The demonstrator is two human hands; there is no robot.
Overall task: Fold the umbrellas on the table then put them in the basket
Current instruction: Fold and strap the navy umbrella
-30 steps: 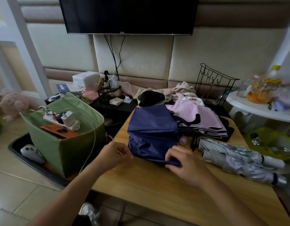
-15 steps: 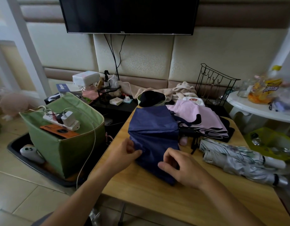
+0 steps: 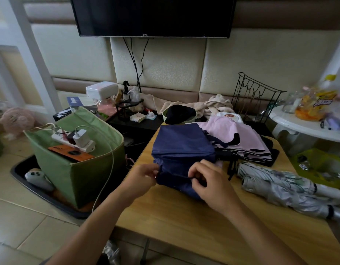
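Fingers of both hands pinch navy umbrella.

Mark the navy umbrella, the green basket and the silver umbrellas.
navy umbrella (image 3: 182, 144): head view, top canopy panel.
green basket (image 3: 69, 180): head view, front wall.
silver umbrellas (image 3: 287, 190): head view, folded canopy of the two lying together.

1. The room I look into is dim, and the colours come out muted.
2. Daylight enters from my left, whitening the window frame.
3. The television is a black, featureless slab.
4. Straight lines bow near the edges, from the wide lens.
5. The snack bag at far right is smeared and soft.
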